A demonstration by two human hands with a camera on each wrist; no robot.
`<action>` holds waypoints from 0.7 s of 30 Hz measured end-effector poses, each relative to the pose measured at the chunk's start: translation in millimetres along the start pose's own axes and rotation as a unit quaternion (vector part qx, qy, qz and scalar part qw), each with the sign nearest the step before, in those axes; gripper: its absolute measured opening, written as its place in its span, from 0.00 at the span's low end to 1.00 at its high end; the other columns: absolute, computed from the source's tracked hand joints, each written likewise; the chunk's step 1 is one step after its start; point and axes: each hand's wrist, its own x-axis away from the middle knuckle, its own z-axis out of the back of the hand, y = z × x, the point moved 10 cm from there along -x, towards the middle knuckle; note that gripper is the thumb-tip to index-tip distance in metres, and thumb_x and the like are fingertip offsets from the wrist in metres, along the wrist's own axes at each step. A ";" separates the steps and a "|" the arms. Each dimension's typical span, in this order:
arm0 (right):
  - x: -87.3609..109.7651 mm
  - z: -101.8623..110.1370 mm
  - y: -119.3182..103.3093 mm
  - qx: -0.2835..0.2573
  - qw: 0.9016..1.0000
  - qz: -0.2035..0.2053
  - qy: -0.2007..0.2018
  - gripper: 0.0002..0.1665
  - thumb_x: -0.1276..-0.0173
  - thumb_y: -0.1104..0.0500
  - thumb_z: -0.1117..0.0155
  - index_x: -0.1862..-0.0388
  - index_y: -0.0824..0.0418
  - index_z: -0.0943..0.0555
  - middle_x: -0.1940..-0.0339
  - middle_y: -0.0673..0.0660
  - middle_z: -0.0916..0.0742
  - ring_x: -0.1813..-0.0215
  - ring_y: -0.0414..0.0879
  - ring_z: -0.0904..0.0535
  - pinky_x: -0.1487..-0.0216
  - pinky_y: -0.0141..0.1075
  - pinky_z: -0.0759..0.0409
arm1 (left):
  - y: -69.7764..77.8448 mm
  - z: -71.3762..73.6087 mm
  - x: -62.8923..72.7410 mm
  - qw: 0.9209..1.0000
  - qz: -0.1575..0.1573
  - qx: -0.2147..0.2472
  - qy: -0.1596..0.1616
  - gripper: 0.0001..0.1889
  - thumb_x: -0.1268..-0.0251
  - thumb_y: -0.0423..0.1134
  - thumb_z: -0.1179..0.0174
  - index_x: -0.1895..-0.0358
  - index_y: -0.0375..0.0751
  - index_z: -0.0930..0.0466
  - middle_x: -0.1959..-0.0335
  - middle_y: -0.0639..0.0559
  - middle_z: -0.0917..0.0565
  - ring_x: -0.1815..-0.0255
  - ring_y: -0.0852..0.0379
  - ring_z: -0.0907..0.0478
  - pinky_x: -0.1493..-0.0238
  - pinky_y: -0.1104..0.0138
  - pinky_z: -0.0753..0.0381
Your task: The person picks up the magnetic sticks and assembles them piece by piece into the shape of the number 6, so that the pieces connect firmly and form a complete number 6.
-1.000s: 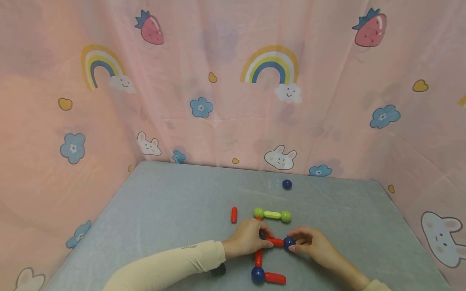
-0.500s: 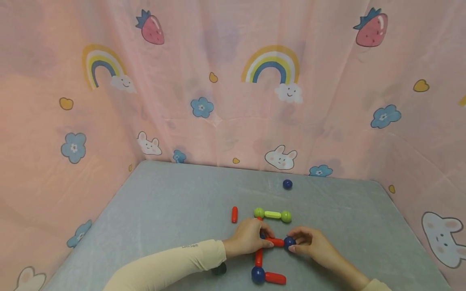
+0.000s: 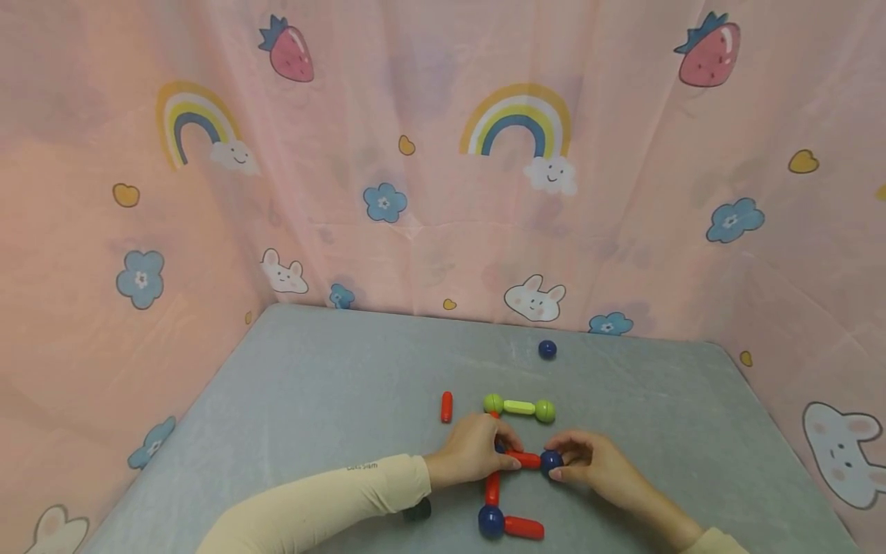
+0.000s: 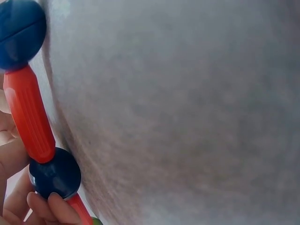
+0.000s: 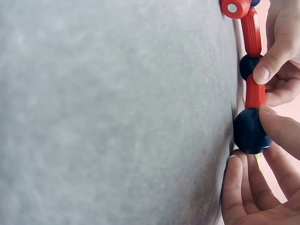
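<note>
On the table lies a figure of ball-and-rod toy pieces. My left hand [image 3: 471,448] grips the middle blue ball [image 4: 56,172] where the red rods meet, its thumb at the inner end of a red rod [image 3: 529,460] that points right. At that rod's outer end my right hand [image 3: 597,466] pinches another blue ball [image 5: 251,132], which touches the rod. Toward me, a further red rod [image 3: 492,489] runs to a lower blue ball [image 3: 491,521] with a short red rod [image 3: 524,528] sticking out to the right. A green rod [image 3: 518,407] between two green balls forms the far end.
A loose red rod [image 3: 446,407] lies left of the figure. One blue ball [image 3: 547,349] sits apart near the back of the grey table [image 3: 332,369]. Beside the left sleeve [image 3: 332,500] is a dark round piece [image 3: 418,509], partly hidden. Pink patterned cloth [image 3: 443,254] hangs around the table.
</note>
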 end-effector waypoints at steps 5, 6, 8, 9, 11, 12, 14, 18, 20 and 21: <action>0.5 -0.2 -0.6 0.003 1.000 -0.003 -0.003 0.26 0.45 0.55 0.22 0.49 0.64 0.18 0.57 0.56 0.14 0.57 0.45 0.21 0.61 0.29 0.20 | -1.5 -1.0 -1.1 1.000 -0.001 -0.001 0.002 0.08 0.48 0.45 0.24 0.64 0.54 0.09 0.69 0.68 0.11 0.76 0.75 0.32 0.75 0.79 0.36; 0.5 -0.3 -0.6 0.003 1.000 -0.004 -0.003 0.26 0.44 0.55 0.23 0.49 0.64 0.18 0.56 0.56 0.14 0.57 0.46 0.21 0.61 0.30 0.20 | -1.6 -1.1 -1.4 1.000 -0.002 -0.001 0.002 0.08 0.48 0.45 0.24 0.64 0.54 0.09 0.69 0.67 0.11 0.76 0.75 0.32 0.75 0.79 0.36; 0.4 -0.3 -0.5 0.003 1.000 -0.004 -0.003 0.26 0.44 0.54 0.23 0.48 0.64 0.18 0.56 0.56 0.14 0.57 0.46 0.21 0.61 0.30 0.20 | -1.6 -1.3 -1.3 1.000 -0.003 0.000 0.002 0.08 0.48 0.45 0.24 0.64 0.54 0.09 0.69 0.67 0.11 0.76 0.75 0.32 0.75 0.79 0.36; 0.3 -0.1 -0.5 0.002 1.000 -0.003 -0.002 0.26 0.44 0.55 0.23 0.49 0.64 0.18 0.56 0.56 0.14 0.57 0.46 0.20 0.61 0.29 0.20 | -1.6 -1.3 -1.4 1.000 -0.003 0.001 0.002 0.08 0.48 0.45 0.24 0.64 0.54 0.09 0.69 0.67 0.11 0.76 0.75 0.32 0.75 0.79 0.36; 0.2 -0.1 -0.4 0.001 1.000 -0.004 -0.002 0.26 0.45 0.55 0.22 0.49 0.63 0.18 0.56 0.56 0.14 0.57 0.45 0.21 0.61 0.29 0.20 | -1.3 -1.0 -1.5 1.000 -0.003 0.001 0.001 0.08 0.49 0.45 0.24 0.64 0.54 0.09 0.69 0.67 0.11 0.76 0.75 0.32 0.75 0.79 0.36; 0.2 -0.1 -0.6 0.000 1.000 -0.004 -0.003 0.26 0.45 0.55 0.22 0.49 0.63 0.18 0.56 0.56 0.14 0.57 0.45 0.21 0.61 0.29 0.20 | -1.2 -0.9 -1.6 1.000 -0.003 0.001 0.001 0.08 0.49 0.45 0.24 0.64 0.54 0.09 0.69 0.67 0.11 0.76 0.75 0.32 0.75 0.79 0.36; 0.2 -0.2 -0.4 -0.001 1.000 -0.006 -0.003 0.26 0.46 0.55 0.22 0.49 0.63 0.18 0.55 0.56 0.14 0.57 0.46 0.21 0.61 0.30 0.20 | -1.1 -0.8 -1.6 1.000 -0.003 0.002 0.001 0.08 0.49 0.45 0.24 0.64 0.54 0.09 0.69 0.68 0.11 0.76 0.75 0.32 0.74 0.79 0.36; -0.3 -0.5 1.1 -0.004 1.000 -0.012 -0.005 0.26 0.44 0.55 0.23 0.48 0.63 0.18 0.55 0.56 0.14 0.56 0.46 0.21 0.60 0.31 0.20 | -1.6 -0.7 -1.9 1.000 -0.003 0.001 0.004 0.09 0.50 0.45 0.23 0.65 0.55 0.09 0.69 0.68 0.11 0.75 0.75 0.32 0.74 0.79 0.35; -0.6 -0.7 2.0 -0.005 1.000 -0.013 -0.006 0.26 0.44 0.55 0.23 0.48 0.63 0.18 0.56 0.56 0.14 0.56 0.46 0.21 0.60 0.31 0.21 | -1.9 -0.6 -2.1 1.000 -0.002 0.000 0.005 0.09 0.51 0.45 0.23 0.65 0.55 0.09 0.69 0.68 0.11 0.75 0.75 0.32 0.74 0.79 0.35; -0.8 -0.7 2.1 -0.005 1.000 -0.012 -0.007 0.26 0.44 0.55 0.23 0.48 0.63 0.17 0.56 0.56 0.14 0.56 0.46 0.21 0.60 0.31 0.21 | -1.9 -0.5 -2.1 1.000 -0.002 -0.001 0.005 0.09 0.51 0.45 0.23 0.65 0.55 0.09 0.69 0.68 0.11 0.75 0.75 0.32 0.74 0.79 0.35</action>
